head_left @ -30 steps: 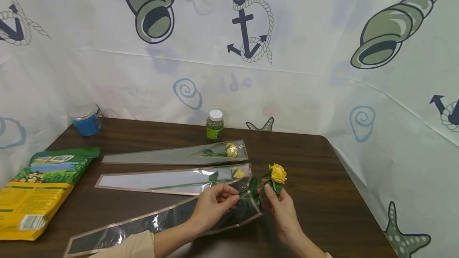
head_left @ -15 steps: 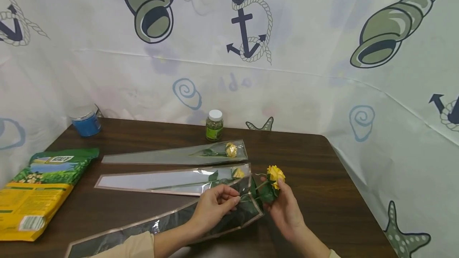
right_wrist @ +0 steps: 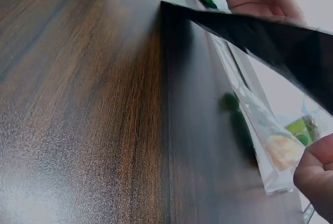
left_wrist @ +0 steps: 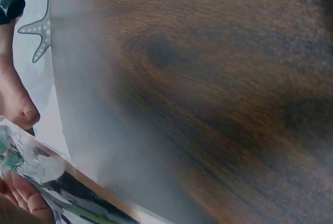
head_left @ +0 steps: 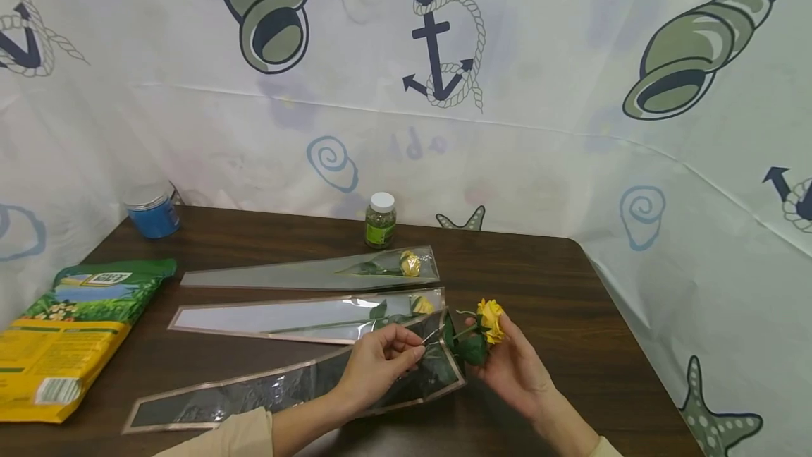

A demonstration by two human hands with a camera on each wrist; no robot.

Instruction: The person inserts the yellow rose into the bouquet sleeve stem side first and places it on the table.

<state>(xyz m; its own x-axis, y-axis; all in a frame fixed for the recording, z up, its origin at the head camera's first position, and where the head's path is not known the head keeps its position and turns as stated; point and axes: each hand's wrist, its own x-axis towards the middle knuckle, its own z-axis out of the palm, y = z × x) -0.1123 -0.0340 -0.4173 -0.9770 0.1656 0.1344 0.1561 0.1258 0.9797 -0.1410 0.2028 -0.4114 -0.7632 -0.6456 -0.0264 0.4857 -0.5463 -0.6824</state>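
A yellow artificial rose [head_left: 490,321] has its stem and leaves partway inside a long, dark-backed clear flower sleeve [head_left: 304,379]. My left hand [head_left: 383,365] pinches the sleeve near its wide mouth, thumb against fingertips. At the bloom, my right hand [head_left: 517,372] holds the rose from the right, its fingers just behind the petals. From the left wrist, the sleeve [left_wrist: 93,193] slants past the left hand [left_wrist: 23,200]. The right wrist view has the sleeve's dark back [right_wrist: 250,31] crossing between both hands; the held rose is hidden there.
Behind lie two filled flower sleeves, one white-backed [head_left: 254,321] and one grey [head_left: 266,278], each with a rose. A green-labelled jar [head_left: 380,221] and a blue jar [head_left: 154,214] stand at the back of the table [head_left: 571,302]. A yellow-green bag [head_left: 76,344] lies left.
My right hand has shifted from the stem under the bloom to behind the petals, and the rose sits slightly lower. The sleeve's narrow end has risen. My left hand keeps its pinch.
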